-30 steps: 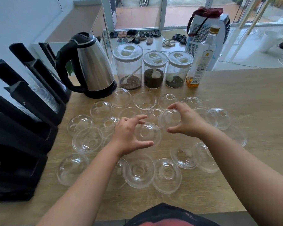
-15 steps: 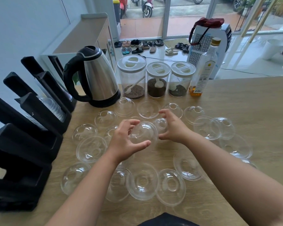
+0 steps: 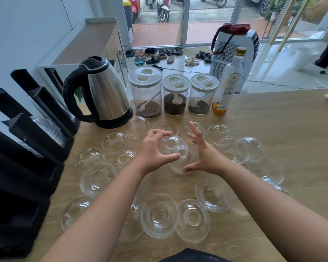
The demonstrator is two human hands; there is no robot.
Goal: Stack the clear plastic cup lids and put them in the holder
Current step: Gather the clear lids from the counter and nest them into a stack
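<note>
Near edge: I saw a dark piece of clothing (image 3: 195, 257) at 6 o'clock, with both forearms reaching up from it over the wooden table (image 3: 292, 129).
Loose lids, near row: clear dome lids (image 3: 160, 216) lay scattered from 7 to 5 o'clock, several overlapping at their rims; some sat dome up, others rim up.
Left hand: my left hand (image 3: 151, 150) was at the centre, fingers and thumb curled round a lid stack (image 3: 173, 148), the thumb pressed along its near rim and the fingertips hooked over its far side.
Lid stack: it looked like one domed lid nested onto another, tilted, held above the table at the middle of the spread; I could not count the layers.
Right hand: my right hand (image 3: 203, 154) stood just beside the stack at 3 o'clock of it, fingers spread and straight, gripping nothing; the thumb tip lay at the stack's lower rim, and I could not tell whether it touched.
Holder: the black holder (image 3: 27, 167) ran along 9 o'clock, its slanted slots open, one already carrying a row of clear lids (image 3: 49, 129).
Far row: at 11 to 1 o'clock stood a steel kettle (image 3: 104, 95), three lidded jars (image 3: 173, 95) with scoops inside, and a bottle (image 3: 228, 82) with amber liquid at its bottom.
</note>
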